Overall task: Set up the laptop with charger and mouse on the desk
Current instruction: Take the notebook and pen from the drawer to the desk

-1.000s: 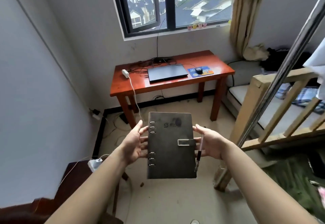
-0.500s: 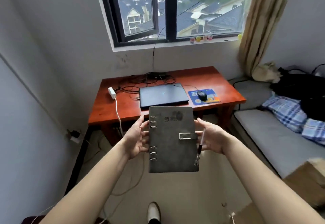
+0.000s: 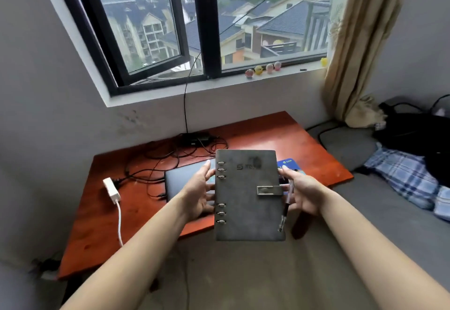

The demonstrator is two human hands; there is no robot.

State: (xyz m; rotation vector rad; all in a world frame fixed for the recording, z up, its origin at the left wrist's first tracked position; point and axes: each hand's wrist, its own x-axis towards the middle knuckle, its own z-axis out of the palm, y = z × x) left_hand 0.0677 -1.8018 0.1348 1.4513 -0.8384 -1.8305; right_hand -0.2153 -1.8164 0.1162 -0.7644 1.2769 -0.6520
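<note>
I hold a dark grey ring-bound notebook flat between both hands, above the near edge of the red-brown wooden desk. My left hand grips its ringed spine side. My right hand grips the clasp side, with a pen held against the cover. A closed dark laptop lies on the desk, mostly hidden behind my left hand and the notebook. A blue mouse pad peeks out at the notebook's right; the mouse is hidden. Black charger cables tangle at the desk's back.
A white power adapter with a white cord hangs over the desk's left front. The window sits above the desk, with small toy figures on the sill. A grey bed with a plaid cloth and black bag stands right.
I have come closer to the desk, so it fills more of the view. The notebook, still between both hands, now covers part of the laptop and the mouse.
</note>
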